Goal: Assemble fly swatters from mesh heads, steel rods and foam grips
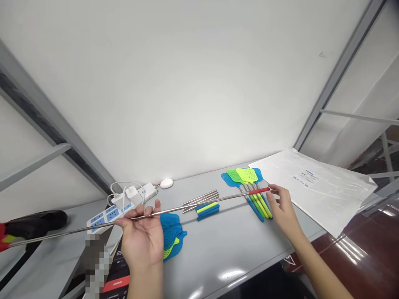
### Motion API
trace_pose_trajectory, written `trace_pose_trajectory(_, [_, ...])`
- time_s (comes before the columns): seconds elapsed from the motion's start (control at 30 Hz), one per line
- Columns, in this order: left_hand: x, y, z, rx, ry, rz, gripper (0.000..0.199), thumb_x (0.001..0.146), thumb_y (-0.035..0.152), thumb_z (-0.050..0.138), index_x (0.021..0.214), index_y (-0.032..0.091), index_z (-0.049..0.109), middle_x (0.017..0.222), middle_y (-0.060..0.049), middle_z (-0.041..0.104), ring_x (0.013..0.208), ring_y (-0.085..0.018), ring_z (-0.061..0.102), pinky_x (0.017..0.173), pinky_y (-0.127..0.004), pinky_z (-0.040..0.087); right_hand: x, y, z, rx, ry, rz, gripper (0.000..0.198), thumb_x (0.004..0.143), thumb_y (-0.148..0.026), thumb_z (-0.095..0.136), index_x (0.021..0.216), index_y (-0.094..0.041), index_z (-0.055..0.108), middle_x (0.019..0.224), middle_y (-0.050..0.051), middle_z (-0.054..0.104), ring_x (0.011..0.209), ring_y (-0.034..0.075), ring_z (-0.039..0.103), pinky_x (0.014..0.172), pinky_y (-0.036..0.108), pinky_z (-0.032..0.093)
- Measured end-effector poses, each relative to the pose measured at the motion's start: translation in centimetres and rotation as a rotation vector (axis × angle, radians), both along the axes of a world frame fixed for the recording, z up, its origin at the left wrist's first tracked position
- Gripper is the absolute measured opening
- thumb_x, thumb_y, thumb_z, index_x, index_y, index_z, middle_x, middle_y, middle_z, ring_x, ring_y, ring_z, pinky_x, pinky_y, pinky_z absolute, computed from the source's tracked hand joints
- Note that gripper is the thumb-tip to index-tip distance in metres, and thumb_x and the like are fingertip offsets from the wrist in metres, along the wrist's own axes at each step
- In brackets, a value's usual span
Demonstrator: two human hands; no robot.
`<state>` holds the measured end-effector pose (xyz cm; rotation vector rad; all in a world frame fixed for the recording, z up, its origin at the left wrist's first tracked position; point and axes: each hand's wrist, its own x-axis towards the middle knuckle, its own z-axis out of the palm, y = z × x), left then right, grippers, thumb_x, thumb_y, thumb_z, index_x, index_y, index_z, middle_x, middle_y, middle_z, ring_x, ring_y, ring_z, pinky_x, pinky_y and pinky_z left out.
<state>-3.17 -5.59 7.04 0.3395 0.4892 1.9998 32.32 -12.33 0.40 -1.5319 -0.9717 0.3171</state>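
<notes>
A long fly swatter with an extended metal rod (218, 199) stretches across the view. My left hand (141, 236) is palm up, the rod running across its fingers and thumb. At the other end, my right hand (282, 207) has thumb and fingertips at the tip of the red handle (259, 191). Red and yellow-green parts (3, 238) at the rod's far left are cut off by the frame. Beneath the rod lie loose metal rods (204, 197) and blue and yellow handle grips (208, 211). Blue and yellow swatter heads (171, 232) are partly hidden behind my left hand.
Several assembled blue, green and yellow fly swatters (246, 176) lie fanned on the grey table (230, 249). A white plastic package (321, 182) lies to the right. Power strips (109, 214) with cables and a white round device (166, 183) sit left. Metal posts (339, 70) flank the wall.
</notes>
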Motion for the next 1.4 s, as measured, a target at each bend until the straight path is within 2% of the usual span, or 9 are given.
trace_pose_trajectory(0.1, [0.2,0.5,0.8,-0.008,-0.027,-0.004,0.042,0.101,0.041,0.037,0.07,0.016,0.052,0.068,0.004,0.051,0.057,-0.008,0.047,0.09,-0.039,0.051,-0.6,0.0,0.3,0.05,0.18,0.002,0.045,0.091,-0.059,0.046,0.123,-0.027,0.048,0.119,0.008,0.056,0.099,0.022,0.062,0.082,0.041,0.051])
trace_pose_trajectory(0.17, [0.8,0.6,0.8,-0.011,-0.039,-0.011,0.041,0.1,0.041,0.038,0.071,0.016,0.052,0.068,0.005,0.051,0.056,-0.007,0.047,0.089,-0.038,0.051,-0.5,0.2,0.8,0.124,0.476,0.112,0.041,0.092,-0.057,0.047,0.122,-0.029,0.046,0.101,0.002,0.062,0.076,0.016,0.063,0.072,0.035,0.053])
trace_pose_trajectory(0.27, [1.8,0.2,0.4,0.001,-0.065,0.01,0.041,0.1,0.042,0.037,0.071,0.016,0.051,0.067,0.005,0.05,0.055,-0.007,0.046,0.084,-0.036,0.052,0.1,1.0,1.3,0.216,0.878,0.239,0.028,0.086,-0.047,0.063,0.101,-0.027,0.053,0.071,-0.007,0.052,0.053,0.008,0.048,0.059,0.025,0.049])
trace_pose_trajectory(0.43, [3.4,-0.8,-0.6,-0.039,-0.081,0.045,0.039,0.1,0.041,0.039,0.071,0.017,0.05,0.063,0.006,0.048,0.051,-0.007,0.042,0.078,-0.032,0.052,1.1,2.8,0.7,0.132,1.114,0.33,0.035,0.084,-0.041,0.066,0.071,-0.02,0.041,0.055,-0.011,0.028,0.042,0.004,0.021,0.043,0.017,0.034])
trace_pose_trajectory(0.6, [4.9,-1.3,-1.3,-0.078,0.003,0.042,0.04,0.097,0.047,0.044,0.07,0.019,0.049,0.065,0.005,0.053,0.057,-0.009,0.05,0.088,-0.039,0.051,-0.2,2.6,1.0,0.181,1.096,0.254,0.026,0.089,-0.043,0.06,0.081,-0.021,0.048,0.051,-0.012,0.018,0.041,0.007,0.015,0.04,0.018,0.029])
trace_pose_trajectory(0.8, [7.3,-2.3,-1.5,-0.119,0.171,0.064,0.037,0.092,0.056,0.048,0.08,0.022,0.057,0.114,-0.004,0.068,0.083,-0.017,0.063,0.092,-0.049,0.048,-4.7,0.8,2.6,0.246,1.11,0.082,0.024,0.091,-0.041,0.057,0.079,-0.022,0.046,0.055,-0.01,0.025,0.044,0.008,0.022,0.044,0.021,0.031])
trace_pose_trajectory(0.93, [8.2,-3.3,-1.9,-0.132,0.179,0.072,0.036,0.093,0.056,0.045,0.084,0.024,0.058,0.121,-0.007,0.067,0.088,-0.019,0.065,0.093,-0.048,0.048,-6.2,0.6,2.7,0.245,1.068,0.026,0.024,0.092,-0.042,0.053,0.079,-0.023,0.045,0.06,-0.008,0.033,0.047,0.009,0.03,0.045,0.022,0.032])
trace_pose_trajectory(1.2, [6.6,-4.7,-2.9,-0.19,0.193,-0.211,0.034,0.092,0.048,0.051,0.101,0.019,0.065,0.113,-0.013,0.069,0.087,-0.019,0.066,0.088,-0.039,0.049,-0.3,1.6,0.7,0.202,0.939,0.103,0.024,0.089,-0.041,0.056,0.078,-0.022,0.046,0.052,-0.01,0.027,0.041,0.008,0.021,0.044,0.026,0.028])
trace_pose_trajectory(1.4, [1.3,-3.7,-2.9,-0.207,0.061,0.145,0.041,0.094,0.055,0.042,0.088,0.02,0.063,0.09,-0.006,0.071,0.068,-0.015,0.062,0.086,-0.043,0.051,4.5,1.3,-1.7,0.155,0.887,-0.04,0.023,0.087,-0.038,0.054,0.069,-0.025,0.047,0.056,-0.005,0.031,0.041,0.01,0.022,0.043,0.034,0.018])
